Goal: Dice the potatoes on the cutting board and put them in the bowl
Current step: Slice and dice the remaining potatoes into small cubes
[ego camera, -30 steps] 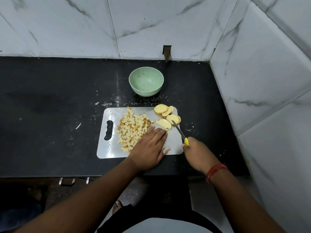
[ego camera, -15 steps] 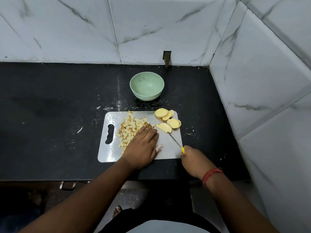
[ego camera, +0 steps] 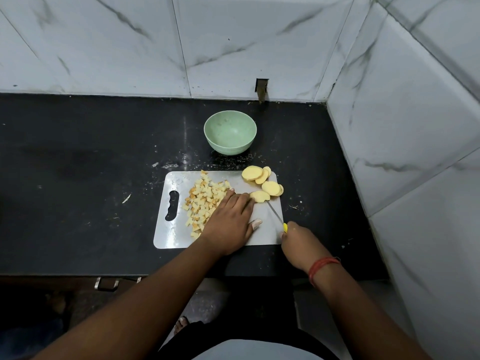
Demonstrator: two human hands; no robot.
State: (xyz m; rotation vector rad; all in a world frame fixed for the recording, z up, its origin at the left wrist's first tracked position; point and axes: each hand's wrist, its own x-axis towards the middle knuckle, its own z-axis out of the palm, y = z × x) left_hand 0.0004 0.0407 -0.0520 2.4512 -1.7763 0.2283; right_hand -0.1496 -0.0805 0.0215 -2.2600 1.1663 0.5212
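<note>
No readable text, label or number appears anywhere.

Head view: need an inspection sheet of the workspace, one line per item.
Surface: black counter, pale crumbs and smears near the cutting board.
Job's things: diced potato heaped on the board's left half; potato slices uncut at its far right corner; green bowl behind the board, no potato inside.
Clutter: scrap left of the board.
Hands: left hand flat beside the dice; right hand holds the knife, tip at a slice.
Cables: nothing seen.
Surroundings: marble-tiled walls behind and right.
</note>
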